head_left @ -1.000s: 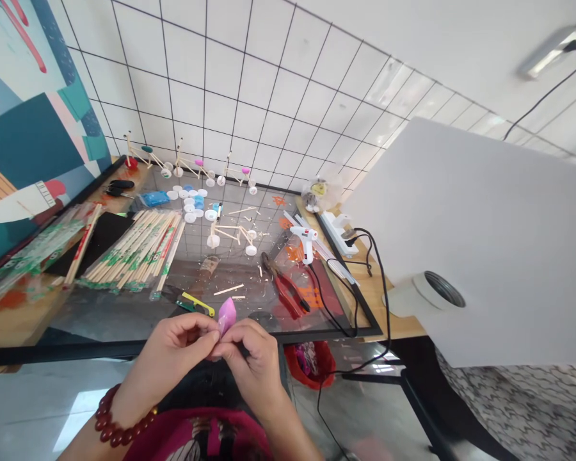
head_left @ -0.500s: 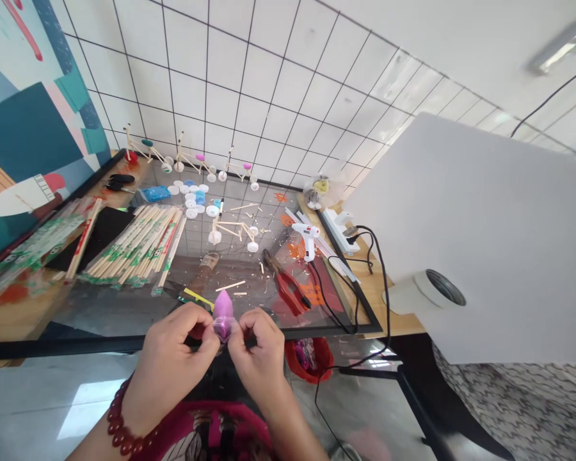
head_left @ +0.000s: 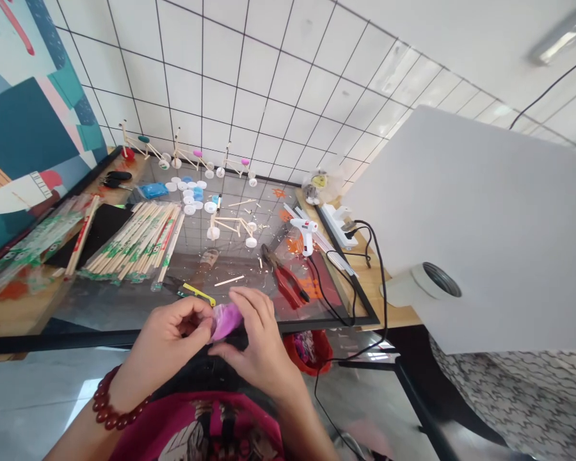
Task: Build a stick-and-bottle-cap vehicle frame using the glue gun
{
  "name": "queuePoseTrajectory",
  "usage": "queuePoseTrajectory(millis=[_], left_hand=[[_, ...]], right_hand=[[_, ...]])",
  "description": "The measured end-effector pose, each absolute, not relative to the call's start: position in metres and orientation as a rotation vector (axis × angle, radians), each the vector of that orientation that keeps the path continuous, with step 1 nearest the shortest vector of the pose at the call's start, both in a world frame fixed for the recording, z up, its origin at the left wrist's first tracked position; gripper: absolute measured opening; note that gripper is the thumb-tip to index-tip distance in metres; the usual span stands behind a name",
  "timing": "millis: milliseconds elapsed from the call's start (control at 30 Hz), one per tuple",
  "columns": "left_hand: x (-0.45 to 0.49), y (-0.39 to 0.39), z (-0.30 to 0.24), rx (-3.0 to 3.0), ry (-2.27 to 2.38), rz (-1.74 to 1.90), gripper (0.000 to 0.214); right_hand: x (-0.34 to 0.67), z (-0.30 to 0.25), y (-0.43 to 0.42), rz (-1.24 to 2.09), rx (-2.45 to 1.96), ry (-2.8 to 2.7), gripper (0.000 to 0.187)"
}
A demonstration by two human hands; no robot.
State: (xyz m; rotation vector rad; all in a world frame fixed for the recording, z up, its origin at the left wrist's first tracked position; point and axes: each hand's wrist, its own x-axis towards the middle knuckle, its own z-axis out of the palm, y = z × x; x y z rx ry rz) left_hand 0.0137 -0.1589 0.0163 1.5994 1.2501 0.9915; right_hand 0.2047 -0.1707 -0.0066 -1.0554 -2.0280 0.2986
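Between my hands, at the table's front edge, is a small purple packet [head_left: 226, 321] of what looks like soft clay in clear film. My left hand [head_left: 173, 336] pinches its left end between thumb and fingers. Around its right end curves my right hand [head_left: 262, 339], thumb and fingers apart; whether the palm touches the packet I cannot tell. Just beyond the left fingers lies a yellow-handled cutter [head_left: 199, 294]. A small bicycle model [head_left: 231, 225] of sticks with white wheels stands farther back.
Wrapped chopsticks [head_left: 133, 243] lie at left. Bottle caps [head_left: 188, 195] and a blue packet [head_left: 152, 190] sit behind them. Red-handled pliers [head_left: 288, 282], a glue gun [head_left: 306, 234] with its cord and a power strip [head_left: 336, 225] are at right. A red bin [head_left: 312, 352] stands below the edge.
The purple packet has tipped from upright to pointing right. My right hand has let go of its pinch and opened around the packet, while my left hand keeps its hold.
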Motion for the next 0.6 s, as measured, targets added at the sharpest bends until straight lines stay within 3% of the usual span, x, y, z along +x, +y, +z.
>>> queuePoseTrajectory(millis=[367, 600], left_hand=[[0.0147, -0.1595, 0.0236, 1.513, 1.272, 0.991, 0.014], [0.0176, -0.1587, 0.0183, 1.392, 1.232, 1.029, 0.014]], right_hand=[[0.2061, -0.0028, -0.1713, 0.369, -1.106, -2.098, 0.028], [0.2012, -0.0103, -0.1696, 0.193, -1.137, -1.995, 0.018]])
